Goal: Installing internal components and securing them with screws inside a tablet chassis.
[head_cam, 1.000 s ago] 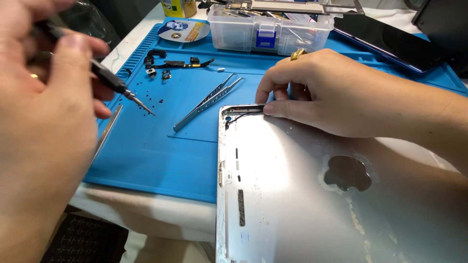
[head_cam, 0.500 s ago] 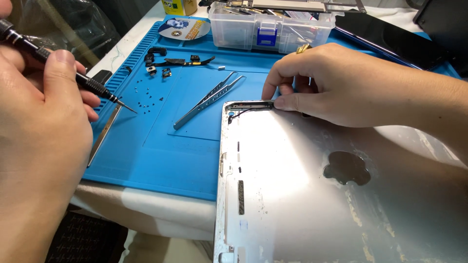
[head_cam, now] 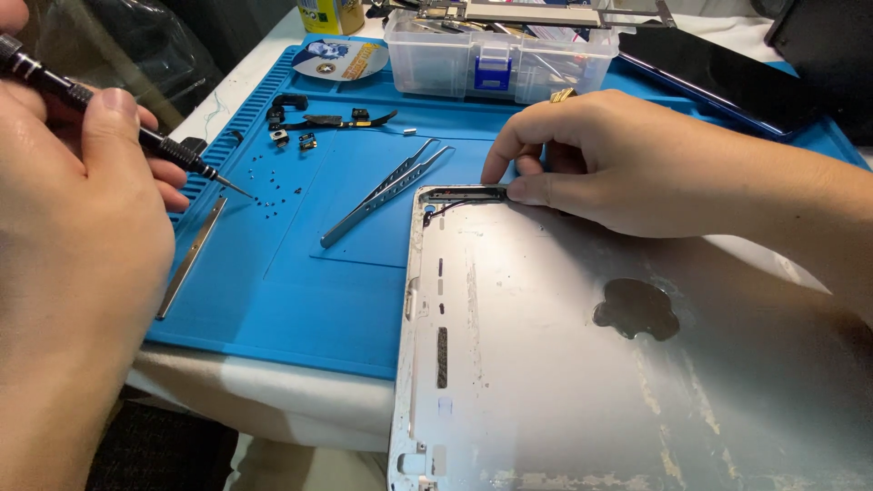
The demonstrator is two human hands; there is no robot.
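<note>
Nearest the camera, a silver tablet back shell (head_cam: 582, 364) is lying open side up, overhanging the table edge and partly resting on a blue repair mat (head_cam: 300, 273); a dark rounded patch is sitting in its middle. The left hand (head_cam: 73, 227) is filling the near left of the view, closed around a black precision screwdriver (head_cam: 118, 123) whose tip is pointing down at a scatter of tiny screws (head_cam: 273, 186) on the mat. The right hand (head_cam: 618, 159) is resting on the shell's far corner, fingers curled narrow, thumb and forefinger pinching at the dark strip along that top edge; whether anything is being held between them I cannot tell. Just beside that hand, silver tweezers (head_cam: 386, 191) are lying slantwise on the mat, and a flat metal pry tool (head_cam: 191, 259) is lying near the mat's left ridges. Farther back, small black parts (head_cam: 318, 123) are sitting together, then a round blue and yellow labelled disc (head_cam: 341, 59), a clear plastic organiser box (head_cam: 500, 64) with a blue latch, and a yellow container (head_cam: 332, 14) at the top edge. Compared with half a second ago, the screwdriver tip is sitting lower and nearer the screws, while the right hand is staying on the same corner.
</note>
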